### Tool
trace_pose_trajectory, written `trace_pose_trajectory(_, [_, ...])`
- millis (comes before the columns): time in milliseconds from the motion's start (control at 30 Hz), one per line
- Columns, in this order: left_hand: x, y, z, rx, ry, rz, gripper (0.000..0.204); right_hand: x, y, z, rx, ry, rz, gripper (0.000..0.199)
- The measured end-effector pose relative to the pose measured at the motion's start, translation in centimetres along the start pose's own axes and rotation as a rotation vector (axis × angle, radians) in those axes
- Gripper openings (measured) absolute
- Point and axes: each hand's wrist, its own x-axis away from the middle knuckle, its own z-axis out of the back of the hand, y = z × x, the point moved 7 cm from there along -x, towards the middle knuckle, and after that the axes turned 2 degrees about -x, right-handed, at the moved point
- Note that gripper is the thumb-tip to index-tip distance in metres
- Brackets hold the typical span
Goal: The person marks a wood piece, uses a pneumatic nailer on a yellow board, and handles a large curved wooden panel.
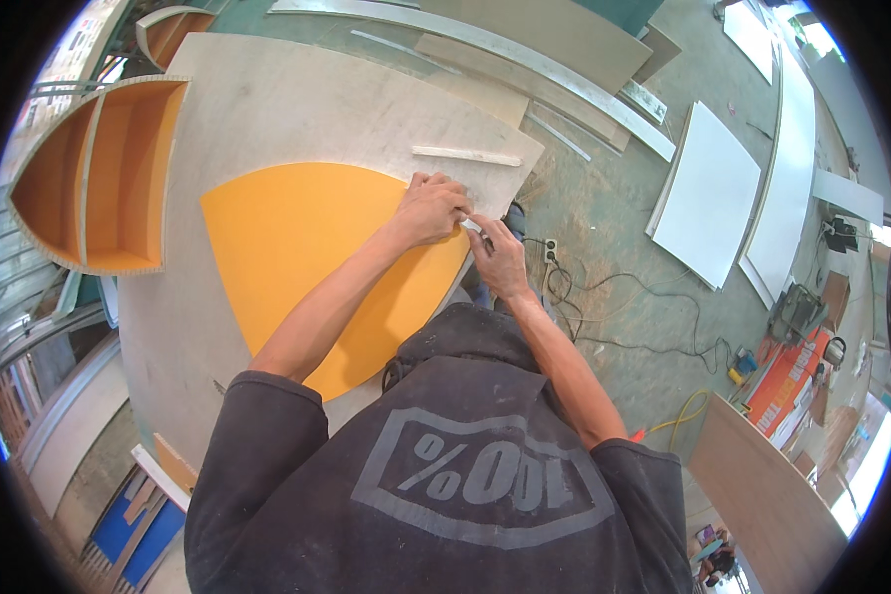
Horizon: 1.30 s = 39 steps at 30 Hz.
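An orange curved panel (307,247) lies flat on a large pale plywood board (297,99) that serves as a work surface. My left hand (431,208) rests on the panel's right edge with the fingers curled down onto it. Right beside it, my right hand (498,257) pinches a small pale object (473,225) against that same edge; what the object is cannot be made out. The two hands touch at the fingertips. A thin light wooden strip (465,155) lies on the board just beyond the hands.
An orange curved shelf unit (99,188) stands at the left on the board. White panels (708,193) and long boards (525,59) lie on the concrete floor to the right and back. Cables and a power strip (550,250) trail near my feet. An orange box (787,381) sits far right.
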Motion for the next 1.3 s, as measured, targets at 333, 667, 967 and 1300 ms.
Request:
trace_pose_trajectory(333, [1.0,-0.6,1.4,-0.020,0.099,0.079,0.018,0.4,0.2,-0.5,0.114,0.049,0.042,0.028])
trace_pose_trajectory(667, [0.6,-0.7,-0.7,0.026,0.053,-0.064,0.012,0.2,0.3,-0.4,0.096,0.049,0.068,0.028])
trace_pose_trajectory(967, [0.4,-0.4,-1.3,-0.043,-0.033,-0.043,0.011,2.3,2.1,1.8,-0.008,0.084,-0.354,0.025])
trace_pose_trajectory(1300, [0.0,-1.3,-1.0,-0.063,-0.111,-0.028,0.014,4.6,-5.9,1.6,0.224,-0.106,0.119,0.026])
